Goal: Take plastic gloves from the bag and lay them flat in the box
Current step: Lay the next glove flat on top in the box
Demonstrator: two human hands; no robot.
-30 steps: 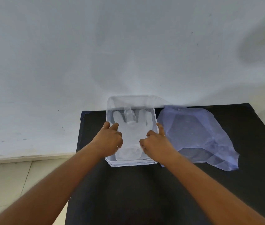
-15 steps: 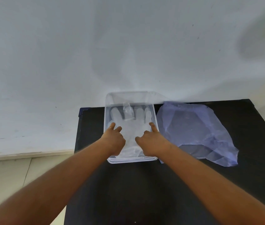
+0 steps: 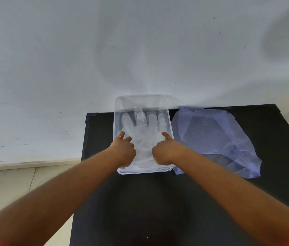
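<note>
A clear plastic box [image 3: 169,121] stands on the black table, against the wall. Inside it lies a translucent plastic glove [image 3: 144,134], spread with its fingers pointing away from me; one finger is crumpled upward. My left hand [image 3: 124,150] rests inside the box on the glove's left side, fingers curled and the tips pressing down. My right hand [image 3: 165,150] presses the glove's right side, index finger stretched toward the box's right wall. A bluish, see-through plastic bag [image 3: 216,141] lies flat just right of the box.
The black table [image 3: 157,201] ends at a white wall [image 3: 140,50] right behind the box. Its left edge drops to a pale tiled floor [image 3: 7,189]. The box takes the back middle, the bag the back right.
Both hands have slid forward from the box's near rim into the box, onto the glove. My view has shifted slightly; the box and bag have stayed where they were.
</note>
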